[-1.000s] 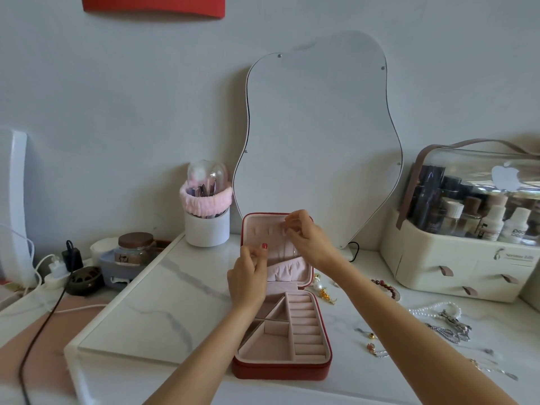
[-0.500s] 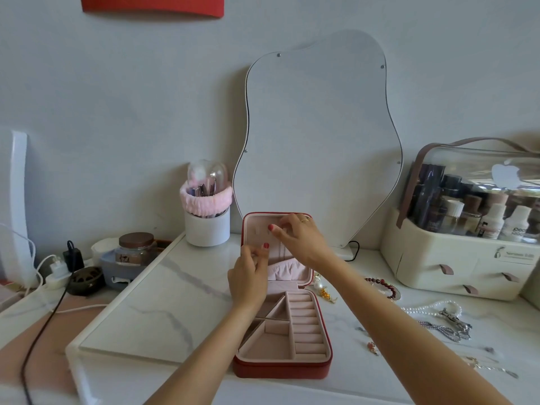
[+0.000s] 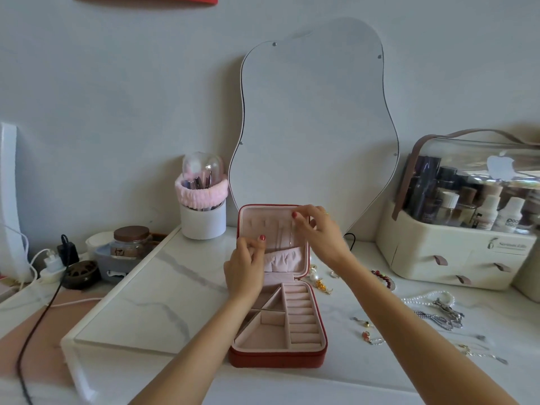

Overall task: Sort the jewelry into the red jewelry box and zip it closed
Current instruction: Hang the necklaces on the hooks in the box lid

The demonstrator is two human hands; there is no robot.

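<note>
Red jewelry box [image 3: 277, 356] open, both hands' fingers [image 3: 302, 219] curled at lid; pinch contents unclear.

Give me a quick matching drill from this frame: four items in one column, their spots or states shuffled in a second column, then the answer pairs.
Items
1. red jewelry box
2. pearl necklace
3. brush holder with pink band
4. brown-lidded jar

Places or states
A. far left, beside the power plugs
B. open, lid upright, tray compartments bare
C. lying loose on the counter, right of the box
D. standing left of the wavy mirror

Pairs: 1-B, 2-C, 3-D, 4-A
</note>
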